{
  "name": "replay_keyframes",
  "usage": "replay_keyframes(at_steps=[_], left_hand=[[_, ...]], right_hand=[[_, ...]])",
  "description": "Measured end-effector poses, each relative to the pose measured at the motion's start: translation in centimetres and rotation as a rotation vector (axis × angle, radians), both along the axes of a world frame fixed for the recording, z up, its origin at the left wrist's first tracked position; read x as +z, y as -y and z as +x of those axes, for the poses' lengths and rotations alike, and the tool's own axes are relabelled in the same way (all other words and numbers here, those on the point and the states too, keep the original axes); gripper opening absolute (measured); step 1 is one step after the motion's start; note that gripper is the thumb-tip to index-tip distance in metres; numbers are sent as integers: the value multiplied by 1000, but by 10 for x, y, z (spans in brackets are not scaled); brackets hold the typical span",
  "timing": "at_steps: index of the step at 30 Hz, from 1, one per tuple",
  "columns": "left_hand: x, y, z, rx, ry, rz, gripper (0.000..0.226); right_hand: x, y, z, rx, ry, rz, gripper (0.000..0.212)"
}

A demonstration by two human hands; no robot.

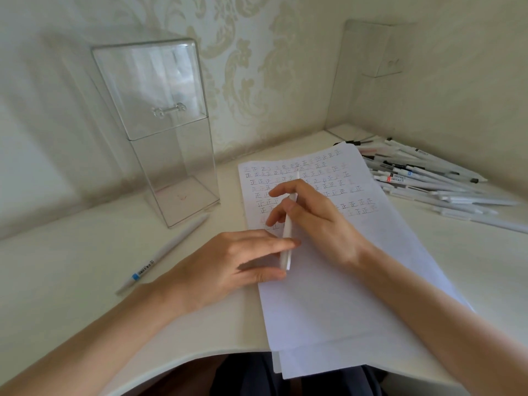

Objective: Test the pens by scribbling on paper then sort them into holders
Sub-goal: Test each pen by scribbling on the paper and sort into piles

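Our forearms (pixel 428 304) angle in over the paper (pixel 328 310). Left hand (pixel 228 261) pinches the white pen (pixel 287 244) at its near end, right hand (pixel 317 221) grips its far half, both meeting above the page.

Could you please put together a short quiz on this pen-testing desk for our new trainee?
1. True or false: the tall clear holder already has several pens standing in it.
2. Which hands hold the white pen above the paper? A: left hand only; B: right hand only; C: both.
3. On which side of the paper does the pile of pens lie?
Key: 1 false; 2 C; 3 the person's right.
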State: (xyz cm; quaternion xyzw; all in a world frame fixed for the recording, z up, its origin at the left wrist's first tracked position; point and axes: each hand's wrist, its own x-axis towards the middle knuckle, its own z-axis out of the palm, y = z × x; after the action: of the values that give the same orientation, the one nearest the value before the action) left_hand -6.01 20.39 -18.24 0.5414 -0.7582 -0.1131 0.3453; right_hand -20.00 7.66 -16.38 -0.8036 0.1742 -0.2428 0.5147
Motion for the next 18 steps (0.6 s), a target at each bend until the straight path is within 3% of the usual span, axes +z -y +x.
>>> replay_keyframes(at_steps=[6,10,15,18], left_hand=[[4,0,0,40,62,-51,36],[14,-10,16,339,-42,-47,27],[10,-20,23,681,219,-107,26],[11,-17,20,682,291,-92,27]], right_hand=[[3,3,1,-49,0,-31,22],[6,5,-1,-146,-35,-88,33],[-1,10,1,-194,-115,-137,35],[-4,12,2,-191,-148,-182,34]])
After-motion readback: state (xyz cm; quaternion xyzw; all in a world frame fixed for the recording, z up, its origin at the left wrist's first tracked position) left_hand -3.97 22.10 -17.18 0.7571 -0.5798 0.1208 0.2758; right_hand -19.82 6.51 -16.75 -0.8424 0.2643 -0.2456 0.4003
